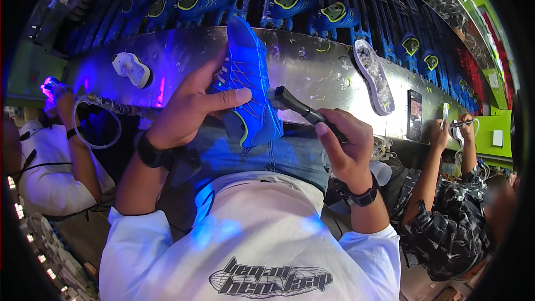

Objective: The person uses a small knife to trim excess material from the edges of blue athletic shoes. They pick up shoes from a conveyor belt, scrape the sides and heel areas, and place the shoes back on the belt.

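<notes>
Blue shoe (248, 86) in left hand (186, 106), brush (304, 111) in right hand (345, 145)

Head-worn fisheye, steeply downward, close over lap.

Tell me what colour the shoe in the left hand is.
The shoe in the left hand is blue with yellow-green trim; the head view shows it.
</notes>
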`<move>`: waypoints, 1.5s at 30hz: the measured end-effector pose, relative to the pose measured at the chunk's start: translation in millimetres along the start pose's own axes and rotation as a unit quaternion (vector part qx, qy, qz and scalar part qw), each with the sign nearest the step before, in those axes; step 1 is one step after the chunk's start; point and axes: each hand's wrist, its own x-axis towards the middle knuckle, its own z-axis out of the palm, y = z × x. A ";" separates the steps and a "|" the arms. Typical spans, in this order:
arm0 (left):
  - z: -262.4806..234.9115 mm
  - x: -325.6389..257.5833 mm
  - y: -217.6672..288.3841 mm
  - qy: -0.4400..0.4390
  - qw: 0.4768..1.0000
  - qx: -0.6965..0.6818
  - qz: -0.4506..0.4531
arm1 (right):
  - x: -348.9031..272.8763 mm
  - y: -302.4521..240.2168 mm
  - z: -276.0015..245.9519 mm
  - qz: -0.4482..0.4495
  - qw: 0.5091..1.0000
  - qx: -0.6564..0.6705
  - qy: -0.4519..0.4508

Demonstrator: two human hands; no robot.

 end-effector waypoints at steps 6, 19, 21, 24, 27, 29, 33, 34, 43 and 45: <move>-7.2 0.7 -0.2 0.031 0.997 0.051 -0.038 | -1.7 2.7 9.5 -0.006 1.000 0.001 0.014; -9.1 36.7 -3.5 0.006 0.999 0.048 0.020 | -9.7 30.6 5.0 0.022 0.998 0.055 0.031; -8.9 57.7 -3.1 0.011 0.984 0.142 0.104 | -17.5 43.0 6.5 0.174 0.974 0.141 0.027; 0.7 80.7 1.5 0.011 0.903 0.359 0.236 | -23.4 51.3 -3.6 0.230 0.927 0.281 0.095; 26.4 76.8 19.0 0.044 0.837 0.507 0.199 | -18.9 54.0 -10.8 0.258 0.889 0.357 0.127; 47.3 76.5 26.7 0.041 0.781 0.595 0.186 | -19.8 60.4 -19.3 0.274 0.865 0.391 0.152; 72.3 84.8 25.4 0.019 0.729 0.631 0.266 | -23.7 69.8 -31.6 0.269 0.846 0.406 0.217; 78.6 86.6 25.5 0.020 0.713 0.647 0.268 | -25.5 72.3 -34.6 0.265 0.840 0.416 0.226; 118.1 94.0 33.3 0.007 0.615 0.722 0.319 | -31.4 91.9 -53.8 0.237 0.811 0.462 0.270; 122.9 95.9 30.0 0.008 0.587 0.735 0.340 | -32.7 94.6 -56.4 0.242 0.808 0.454 0.287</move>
